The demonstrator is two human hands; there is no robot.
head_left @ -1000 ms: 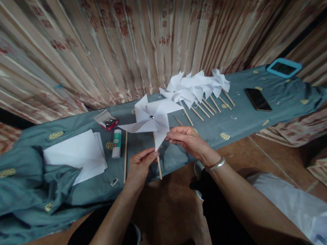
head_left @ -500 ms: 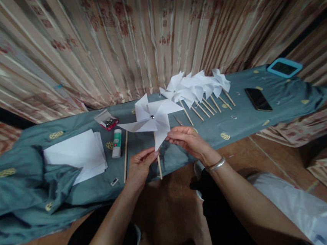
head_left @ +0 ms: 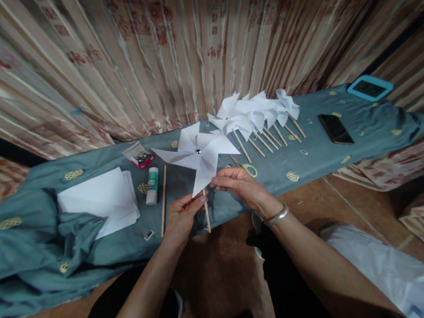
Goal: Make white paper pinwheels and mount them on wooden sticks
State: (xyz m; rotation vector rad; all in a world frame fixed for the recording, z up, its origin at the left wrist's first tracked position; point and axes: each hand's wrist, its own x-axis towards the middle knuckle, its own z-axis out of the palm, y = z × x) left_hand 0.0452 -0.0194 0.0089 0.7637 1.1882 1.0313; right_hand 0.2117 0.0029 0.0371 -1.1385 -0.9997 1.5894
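Note:
A white paper pinwheel [head_left: 206,152] with a silver pin at its hub is held up over the cloth-covered table. My left hand [head_left: 182,214] is closed around its wooden stick [head_left: 207,217], just below the blades. Thumb and fingers of my right hand [head_left: 239,184] are pinched together at the edge of the lowest blade. Left of the pinwheel lie a loose wooden stick [head_left: 164,201], a glue stick [head_left: 152,185] and a small open box of pins [head_left: 142,158]. Scissors [head_left: 249,169] with a yellow-green handle show beyond my right hand.
Several white pinwheels [head_left: 256,112] lie in a row at the back. A stack of white paper [head_left: 98,200] is on the left. To the right are a black phone [head_left: 335,128] and a blue-framed tablet [head_left: 370,88]. A curtain [head_left: 183,57] hangs behind the table.
The pinwheel's blades have turned slightly, the lowest tip swinging left. My right hand has shifted a little left, and the scissors' handle now shows. My left hand keeps its place on the stick.

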